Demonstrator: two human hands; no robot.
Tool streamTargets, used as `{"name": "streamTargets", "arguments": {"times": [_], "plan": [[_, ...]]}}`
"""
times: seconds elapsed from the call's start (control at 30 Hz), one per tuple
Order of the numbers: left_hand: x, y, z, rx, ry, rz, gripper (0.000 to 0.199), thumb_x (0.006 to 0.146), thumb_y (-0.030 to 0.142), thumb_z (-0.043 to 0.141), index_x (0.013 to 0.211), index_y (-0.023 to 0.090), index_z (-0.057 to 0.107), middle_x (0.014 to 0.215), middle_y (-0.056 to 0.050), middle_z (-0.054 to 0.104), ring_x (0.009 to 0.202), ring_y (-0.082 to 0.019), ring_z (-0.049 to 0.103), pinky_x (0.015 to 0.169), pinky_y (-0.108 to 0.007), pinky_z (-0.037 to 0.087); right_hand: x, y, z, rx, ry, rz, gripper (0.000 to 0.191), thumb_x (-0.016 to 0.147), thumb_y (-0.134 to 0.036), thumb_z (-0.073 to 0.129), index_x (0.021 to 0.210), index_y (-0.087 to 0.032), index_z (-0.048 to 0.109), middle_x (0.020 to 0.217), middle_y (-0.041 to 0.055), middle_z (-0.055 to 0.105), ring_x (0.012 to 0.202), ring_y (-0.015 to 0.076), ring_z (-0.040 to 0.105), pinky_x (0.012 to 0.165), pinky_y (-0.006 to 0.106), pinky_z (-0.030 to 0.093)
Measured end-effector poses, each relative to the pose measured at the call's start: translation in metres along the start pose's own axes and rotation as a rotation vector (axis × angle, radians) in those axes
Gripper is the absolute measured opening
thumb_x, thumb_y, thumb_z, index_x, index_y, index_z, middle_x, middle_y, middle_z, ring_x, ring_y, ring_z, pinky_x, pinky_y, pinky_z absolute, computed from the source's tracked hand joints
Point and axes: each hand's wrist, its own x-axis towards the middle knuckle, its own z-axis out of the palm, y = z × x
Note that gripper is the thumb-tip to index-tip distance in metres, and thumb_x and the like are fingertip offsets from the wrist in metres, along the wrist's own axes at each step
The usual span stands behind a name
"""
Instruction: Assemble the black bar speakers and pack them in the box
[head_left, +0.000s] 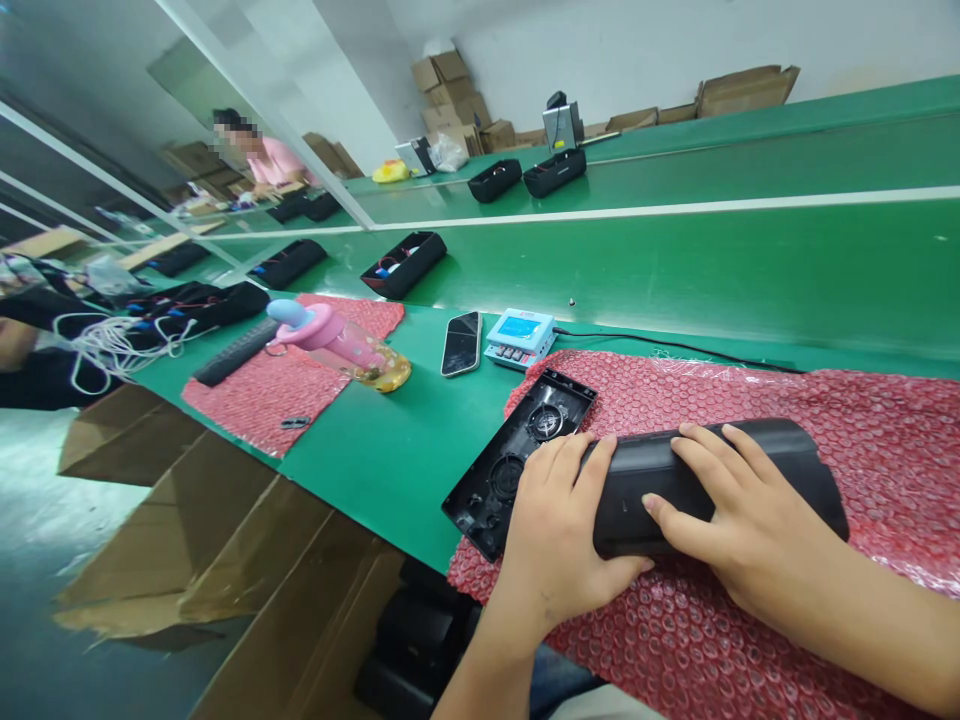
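Observation:
A black, rounded speaker housing (637,462) lies on red bubble wrap (675,640) at the front right of the bench. Around its left end my left hand (559,515) is closed, fingers over the top and thumb low on the near side. My right hand (739,500) grips the middle of the housing, its fingers across the top and the thumb on the near face. Just left of it, partly behind my left hand, a black speaker panel (525,450) with two round openings rests tilted on the edge of the wrap. The underside of the housing is hidden.
Beyond the panel are a blue tester box (521,335) with a cable, a phone (461,345) and a pink bottle (345,345). Open speaker shells (405,265) stand along the green bench. Cardboard boxes (180,520) sit below left. A person (274,165) works far left.

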Motion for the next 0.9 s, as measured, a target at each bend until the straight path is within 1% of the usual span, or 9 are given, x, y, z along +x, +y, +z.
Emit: {"name": "streamTargets", "arguments": {"times": [0.33, 0.47, 0.63, 0.73, 0.8, 0.9], "plan": [[0.0, 0.001, -0.001, 0.003, -0.015, -0.008, 0.09, 0.053, 0.05, 0.076, 0.128, 0.012, 0.044, 0.124, -0.017, 0.051, 0.115, -0.034, 0.047, 0.1, -0.051, 0.037, 0.0, -0.001, -0.001, -0.002, -0.02, 0.016, 0.03, 0.077, -0.013, 0.056, 0.104, -0.026, 0.062, 0.118, 0.0179, 0.05, 0.117, 0.0341, 0.042, 0.092, 0.059, 0.036], [0.0, 0.001, -0.002, 0.013, -0.023, -0.01, 0.089, 0.055, 0.049, 0.076, 0.129, 0.011, 0.044, 0.126, -0.018, 0.051, 0.116, -0.034, 0.046, 0.101, -0.049, 0.036, 0.0, -0.001, -0.001, 0.006, -0.014, 0.011, 0.031, 0.076, -0.011, 0.057, 0.104, -0.025, 0.061, 0.117, 0.0196, 0.049, 0.116, 0.0351, 0.042, 0.091, 0.059, 0.036], [-0.002, 0.007, -0.003, 0.1, -0.037, -0.02, 0.083, 0.064, 0.052, 0.068, 0.132, 0.011, 0.043, 0.131, -0.018, 0.051, 0.12, -0.036, 0.044, 0.102, -0.055, 0.03, 0.001, -0.001, -0.001, 0.011, -0.025, 0.022, 0.035, 0.073, -0.012, 0.062, 0.104, -0.026, 0.059, 0.118, 0.0155, 0.047, 0.117, 0.0333, 0.04, 0.092, 0.059, 0.036], [-0.004, 0.015, -0.001, 0.172, -0.026, -0.047, 0.077, 0.07, 0.05, 0.062, 0.133, 0.01, 0.042, 0.134, -0.018, 0.05, 0.122, -0.037, 0.042, 0.102, -0.056, 0.027, 0.001, -0.001, -0.001, 0.007, -0.039, 0.02, 0.038, 0.071, -0.012, 0.065, 0.105, -0.026, 0.059, 0.119, 0.0154, 0.045, 0.118, 0.0338, 0.038, 0.092, 0.06, 0.036], [-0.005, 0.02, 0.002, 0.218, -0.008, -0.062, 0.077, 0.072, 0.052, 0.06, 0.133, 0.009, 0.043, 0.134, -0.019, 0.05, 0.123, -0.038, 0.042, 0.102, -0.056, 0.025, 0.001, -0.002, -0.002, 0.007, -0.04, 0.024, 0.037, 0.069, -0.015, 0.068, 0.104, -0.026, 0.059, 0.12, 0.016, 0.044, 0.118, 0.0347, 0.038, 0.092, 0.06, 0.036], [-0.005, 0.025, 0.008, 0.27, 0.032, -0.077, 0.079, 0.071, 0.057, 0.059, 0.13, 0.006, 0.046, 0.129, -0.021, 0.053, 0.121, -0.04, 0.044, 0.101, -0.055, 0.026, 0.002, -0.004, -0.003, 0.027, -0.054, 0.055, 0.041, 0.063, -0.026, 0.077, 0.1, -0.025, 0.061, 0.122, 0.016, 0.042, 0.118, 0.0359, 0.038, 0.093, 0.059, 0.034]]}}
